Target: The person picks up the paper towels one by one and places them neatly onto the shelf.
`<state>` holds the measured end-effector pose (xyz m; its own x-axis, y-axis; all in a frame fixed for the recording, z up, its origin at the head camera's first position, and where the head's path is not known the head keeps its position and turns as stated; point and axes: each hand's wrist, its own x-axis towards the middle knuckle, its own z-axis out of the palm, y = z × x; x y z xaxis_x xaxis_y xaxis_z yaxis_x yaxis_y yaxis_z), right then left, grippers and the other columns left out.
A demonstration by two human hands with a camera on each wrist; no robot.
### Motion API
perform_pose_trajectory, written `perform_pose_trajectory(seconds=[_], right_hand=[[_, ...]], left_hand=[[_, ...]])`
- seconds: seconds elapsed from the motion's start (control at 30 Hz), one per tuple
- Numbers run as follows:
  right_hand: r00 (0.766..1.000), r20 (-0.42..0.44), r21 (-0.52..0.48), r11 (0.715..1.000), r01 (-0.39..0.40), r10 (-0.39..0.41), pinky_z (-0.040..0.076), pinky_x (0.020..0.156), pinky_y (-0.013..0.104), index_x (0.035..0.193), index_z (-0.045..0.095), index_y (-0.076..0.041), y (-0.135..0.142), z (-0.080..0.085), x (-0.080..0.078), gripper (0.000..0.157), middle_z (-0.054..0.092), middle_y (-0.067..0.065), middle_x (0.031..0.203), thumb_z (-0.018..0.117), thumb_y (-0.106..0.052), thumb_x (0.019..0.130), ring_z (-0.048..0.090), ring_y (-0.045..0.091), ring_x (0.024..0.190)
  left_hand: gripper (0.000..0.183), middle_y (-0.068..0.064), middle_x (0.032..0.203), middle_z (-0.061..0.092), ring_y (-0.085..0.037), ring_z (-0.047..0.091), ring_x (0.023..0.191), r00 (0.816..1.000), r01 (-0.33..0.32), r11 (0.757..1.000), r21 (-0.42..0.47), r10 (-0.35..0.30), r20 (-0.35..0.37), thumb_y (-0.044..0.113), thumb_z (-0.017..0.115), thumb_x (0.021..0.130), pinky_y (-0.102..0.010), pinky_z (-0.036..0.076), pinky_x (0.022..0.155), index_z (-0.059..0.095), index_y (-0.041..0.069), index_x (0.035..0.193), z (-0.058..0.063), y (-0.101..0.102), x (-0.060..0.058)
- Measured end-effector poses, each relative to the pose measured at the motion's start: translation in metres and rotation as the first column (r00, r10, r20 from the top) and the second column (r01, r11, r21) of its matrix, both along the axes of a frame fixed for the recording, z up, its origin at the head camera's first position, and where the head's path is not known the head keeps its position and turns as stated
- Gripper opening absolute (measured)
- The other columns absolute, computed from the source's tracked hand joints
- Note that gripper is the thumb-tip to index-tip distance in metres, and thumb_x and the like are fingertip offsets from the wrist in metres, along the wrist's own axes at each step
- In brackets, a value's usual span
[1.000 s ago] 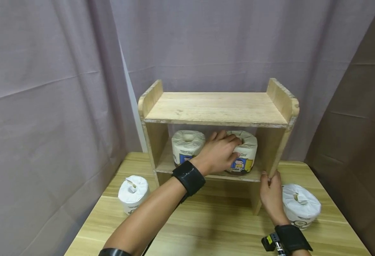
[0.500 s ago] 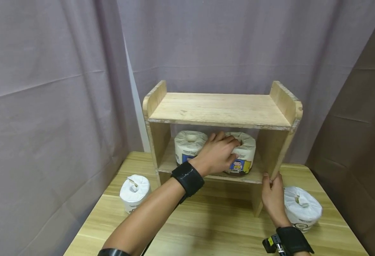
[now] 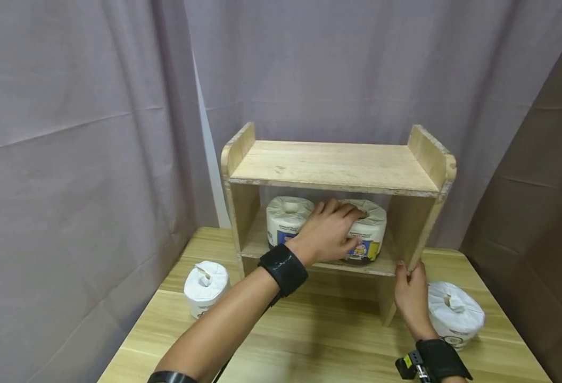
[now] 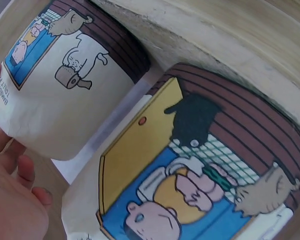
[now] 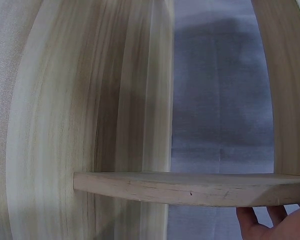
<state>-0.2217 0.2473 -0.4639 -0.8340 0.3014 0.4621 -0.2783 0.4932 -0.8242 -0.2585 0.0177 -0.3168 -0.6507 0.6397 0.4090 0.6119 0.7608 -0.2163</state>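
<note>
My left hand (image 3: 326, 231) grips a wrapped toilet roll (image 3: 369, 234) on the middle shelf, fingers over its top and thumb at its printed front. Another toilet roll (image 3: 288, 215) stands beside it on the left, partly behind my left hand and wrist. In the left wrist view this neighbouring roll (image 4: 190, 165) looms large, and the gripped roll (image 4: 75, 100) is at the upper left by my fingers. With my right hand (image 3: 411, 298) I hold the front edge of the right side panel of the wooden shelf unit (image 3: 333, 165), at middle-shelf height.
White-wrapped toilet rolls stand on the table (image 3: 329, 346), one (image 3: 206, 287) left of the unit and another (image 3: 455, 314) just right of my right hand. Grey curtains (image 3: 333, 64) hang behind and to the left. A brown cloth (image 3: 539, 202) hangs at the right.
The head view has shifted slightly, so the unit appears further right. Relative to the unit, the gripped roll and my left hand have edged left. My right hand keeps its place on the panel.
</note>
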Motion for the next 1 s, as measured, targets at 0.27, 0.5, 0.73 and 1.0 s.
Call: perform_pose_trajectory(seconds=[0.27, 0.5, 0.73, 1.0], right_hand=[[1.000, -0.015, 0.001, 1.000, 0.007, -0.007, 0.038, 0.090, 0.028, 0.139, 0.050, 0.011, -0.001, 0.003, -0.001, 0.039, 0.057, 0.026, 0.121, 0.039, -0.016, 0.112, 0.051, 0.024, 0.110], [1.000, 0.004, 0.005, 1.000, -0.006, 0.006, 0.038, 0.089, 0.029, 0.141, 0.049, 0.010, 0.000, 0.002, -0.001, 0.040, 0.055, 0.026, 0.123, 0.038, -0.016, 0.112, 0.051, 0.028, 0.110], [1.000, -0.016, 0.005, 1.000, 0.014, -0.014, 0.037, 0.091, 0.025, 0.137, 0.052, 0.010, 0.001, 0.002, -0.002, 0.038, 0.059, 0.028, 0.123, 0.039, -0.015, 0.112, 0.052, 0.026, 0.112], [1.000, -0.009, -0.001, 1.000, 0.000, 0.000, 0.035, 0.093, 0.022, 0.145, 0.047, 0.009, 0.003, -0.003, -0.002, 0.042, 0.056, 0.029, 0.131, 0.038, -0.016, 0.112, 0.051, 0.033, 0.119]], left_hand=[[0.076, 0.004, 0.161, 0.047, -0.024, 0.045, 0.142, 1.000, -0.018, 1.000, 0.012, 0.018, 0.000, 0.070, 0.054, 0.099, -0.045, 0.037, 0.116, 0.045, 0.025, 0.160, 0.004, -0.014, 0.004], [0.078, 0.000, 0.164, 0.044, -0.024, 0.041, 0.147, 0.999, -0.041, 0.999, 0.004, 0.041, -0.012, 0.070, 0.052, 0.100, -0.045, 0.035, 0.119, 0.043, 0.022, 0.161, 0.001, -0.031, 0.008], [0.076, -0.002, 0.160, 0.047, -0.025, 0.045, 0.143, 0.999, -0.007, 0.996, 0.091, 0.011, -0.036, 0.068, 0.055, 0.100, -0.045, 0.039, 0.115, 0.046, 0.019, 0.158, -0.007, -0.049, 0.012], [0.075, -0.004, 0.157, 0.048, -0.028, 0.045, 0.141, 0.996, 0.016, 0.983, 0.184, 0.001, -0.092, 0.064, 0.059, 0.099, -0.046, 0.039, 0.113, 0.047, 0.017, 0.157, -0.017, -0.071, 0.021]])
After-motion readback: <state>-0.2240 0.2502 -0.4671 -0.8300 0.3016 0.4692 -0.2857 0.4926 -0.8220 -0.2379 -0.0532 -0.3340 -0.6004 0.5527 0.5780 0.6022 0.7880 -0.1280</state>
